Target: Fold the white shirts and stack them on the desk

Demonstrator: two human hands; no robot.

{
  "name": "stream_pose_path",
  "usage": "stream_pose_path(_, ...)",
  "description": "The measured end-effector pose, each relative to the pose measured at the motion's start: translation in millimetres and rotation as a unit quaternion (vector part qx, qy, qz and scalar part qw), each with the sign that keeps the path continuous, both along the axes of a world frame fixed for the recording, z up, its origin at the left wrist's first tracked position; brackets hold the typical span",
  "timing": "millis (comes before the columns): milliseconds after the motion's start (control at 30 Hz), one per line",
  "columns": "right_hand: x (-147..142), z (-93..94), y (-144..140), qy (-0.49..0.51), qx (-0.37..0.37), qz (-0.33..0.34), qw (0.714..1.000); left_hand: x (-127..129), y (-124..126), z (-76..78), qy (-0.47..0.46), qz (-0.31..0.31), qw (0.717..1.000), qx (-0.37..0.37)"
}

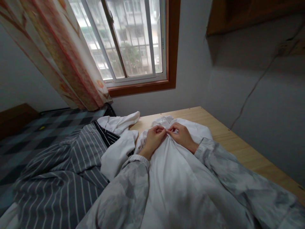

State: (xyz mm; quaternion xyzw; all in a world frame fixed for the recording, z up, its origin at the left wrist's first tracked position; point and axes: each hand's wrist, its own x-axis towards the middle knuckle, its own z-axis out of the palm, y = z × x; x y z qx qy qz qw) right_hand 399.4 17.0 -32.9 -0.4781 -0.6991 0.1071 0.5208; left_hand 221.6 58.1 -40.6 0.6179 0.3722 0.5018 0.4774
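A white garment (176, 171), by its look a shirt, lies spread over the wooden table and runs down toward me, creased into folds. Near its far end, my left hand (156, 136) pinches the fabric between thumb and fingers. Right beside it, my right hand (181, 135) is closed in a similar pinch, its fingertips almost meeting those of the left. Whatever small part sits between the fingertips is too small to make out. A bunched, collar-like piece (163, 121) of the white cloth shows just beyond my hands.
To the left lies a grey garment with white stripes (64, 178), with more white cloth (121, 156) beside it. A checked bed cover (47, 127) is farther left. The wooden tabletop (243, 149) borders the wall, where a cable (252, 90) hangs. A window (133, 41) and curtain (71, 54) are ahead.
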Motion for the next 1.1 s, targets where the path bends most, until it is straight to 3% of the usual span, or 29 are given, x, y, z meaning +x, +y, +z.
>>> stream_pose_path(467,-1.2,-0.2,1.1,0.043,-0.020,0.035,0.998,-0.6,-1.0,6.0,-0.018,-0.016,1.000,0.002)
stream_pose_path(867,-1.4,0.6,-1.9,0.010,0.024,0.015,1.000,0.7,-2.3,9.1,-0.051,-0.052,0.997,-0.024)
stream_pose_path(1100,-1.6,-1.1,-1.0,-0.021,0.025,0.004,0.999,1.0,-0.9,7.6,-0.022,-0.026,0.999,-0.004)
